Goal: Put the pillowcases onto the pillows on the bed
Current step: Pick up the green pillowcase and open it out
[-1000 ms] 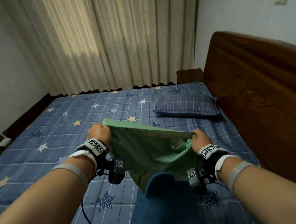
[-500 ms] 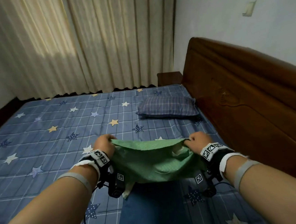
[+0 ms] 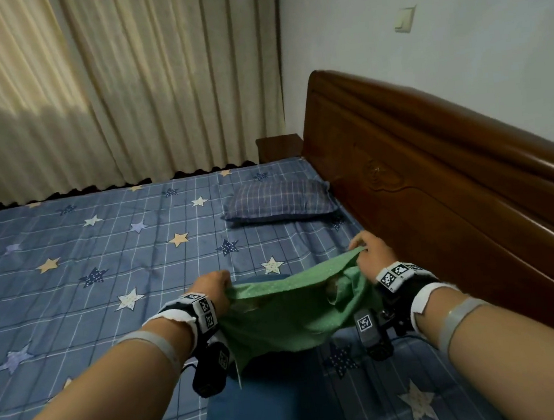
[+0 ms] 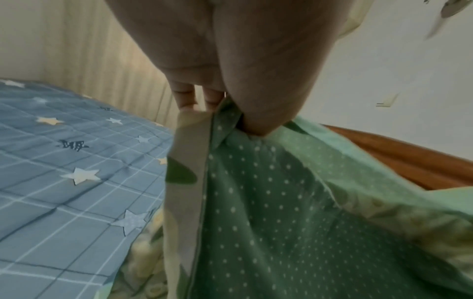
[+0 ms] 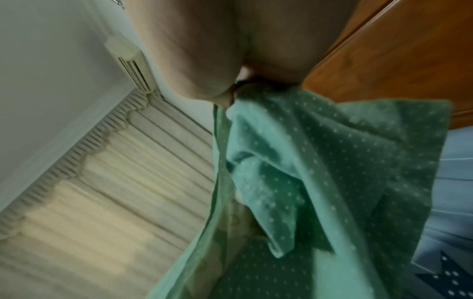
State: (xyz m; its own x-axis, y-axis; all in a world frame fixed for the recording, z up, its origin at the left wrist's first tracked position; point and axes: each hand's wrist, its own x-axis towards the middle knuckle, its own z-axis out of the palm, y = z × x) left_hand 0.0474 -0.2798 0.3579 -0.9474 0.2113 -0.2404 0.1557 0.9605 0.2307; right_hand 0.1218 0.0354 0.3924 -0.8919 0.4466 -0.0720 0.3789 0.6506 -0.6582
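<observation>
A green dotted pillowcase (image 3: 289,313) is held stretched above the star-patterned bed sheet (image 3: 104,260), its top edge running left to right. That edge is gripped by the left hand (image 3: 214,288) and the right hand (image 3: 371,255), fingers curled on fabric. A cream lining (image 4: 187,161) is shown only by the left wrist view. A plaid pillow (image 3: 280,201) lies by the headboard (image 3: 435,177).
</observation>
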